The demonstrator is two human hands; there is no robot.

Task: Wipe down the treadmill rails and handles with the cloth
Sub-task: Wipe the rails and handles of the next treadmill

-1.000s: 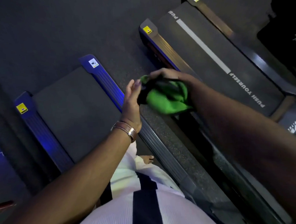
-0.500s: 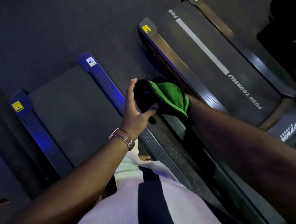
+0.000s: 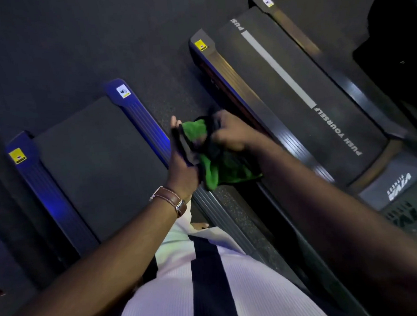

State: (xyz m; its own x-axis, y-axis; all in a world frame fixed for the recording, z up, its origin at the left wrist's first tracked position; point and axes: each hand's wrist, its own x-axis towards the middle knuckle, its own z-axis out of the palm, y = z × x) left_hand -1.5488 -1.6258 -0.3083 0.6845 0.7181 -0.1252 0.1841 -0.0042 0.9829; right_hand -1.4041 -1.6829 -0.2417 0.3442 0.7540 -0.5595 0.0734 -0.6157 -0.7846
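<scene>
Both hands grip the green cloth in mid-air, left hand at nine o'clock, right hand at one, fingers curled into it; I judge loose folds could slip before reaching the rail.

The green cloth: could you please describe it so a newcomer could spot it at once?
Find the two treadmills, one rail lit blue, one belt printed PUSH YOURSELF. Above the floor strip between them, both hands hold the cloth. It is the only bright green thing, crumpled, with a dark side.
</scene>
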